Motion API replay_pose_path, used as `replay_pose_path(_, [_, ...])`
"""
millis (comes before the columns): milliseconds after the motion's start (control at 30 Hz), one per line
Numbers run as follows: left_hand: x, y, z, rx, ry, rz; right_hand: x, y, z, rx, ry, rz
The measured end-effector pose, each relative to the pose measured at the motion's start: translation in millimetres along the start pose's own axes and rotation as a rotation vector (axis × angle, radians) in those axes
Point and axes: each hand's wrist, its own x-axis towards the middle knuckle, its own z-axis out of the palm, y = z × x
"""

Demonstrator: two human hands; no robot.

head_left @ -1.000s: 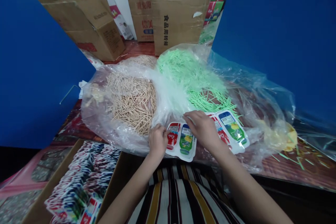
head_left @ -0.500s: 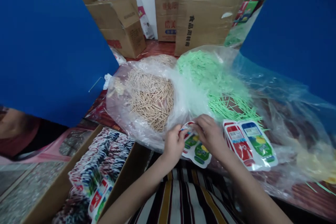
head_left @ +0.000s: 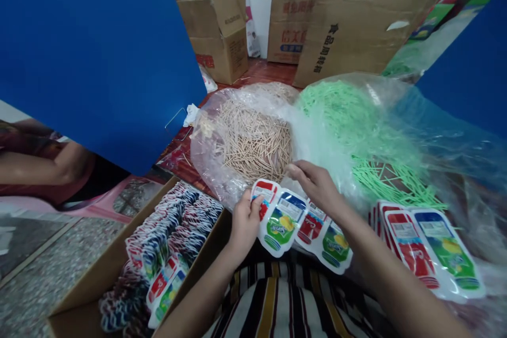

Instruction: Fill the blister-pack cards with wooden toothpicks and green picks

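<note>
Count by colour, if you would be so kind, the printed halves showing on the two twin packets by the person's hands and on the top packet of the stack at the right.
Red cola packet halves: 3
Green-and-blue fruit-print packet halves: 3
Total: 6

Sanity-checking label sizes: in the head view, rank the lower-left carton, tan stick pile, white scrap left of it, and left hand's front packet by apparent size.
1. carton
2. tan stick pile
3. front packet in the left hand
4. white scrap
Nearness may inflate the carton and front packet.
</note>
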Motion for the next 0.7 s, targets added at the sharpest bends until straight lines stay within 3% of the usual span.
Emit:
replay_pose_path(100, [4.4, -9.9, -26.6, -0.055, 0.110, -0.041, 48.3, 3.6, 25.3, -0.392, -0.229, 0.112])
replay_pose_path(200, [8.9, -17.9, -50.2, -0.149, 0.144, -0.110, 83.7, 9.0, 59.1, -0.533, -0.256, 0.260])
replay_pose_path(333, [13.1, -22.8, -74.8, -0.193, 0.194, -0.126, 101.0, 13.3, 89.9, -0.601, -0.300, 0.337])
replay_pose_path(500, [17.1, -24.2, -87.4, -0.128, 0.229, -0.079, 103.9, 12.1, 89.3, -0.572, -0.427, 0.269])
replay_pose_path(700, [20.4, -32.2, -81.4, -0.012, 0.225, -0.070, 115.2, 9.3, 80.5, -0.542, -0.539, 0.245])
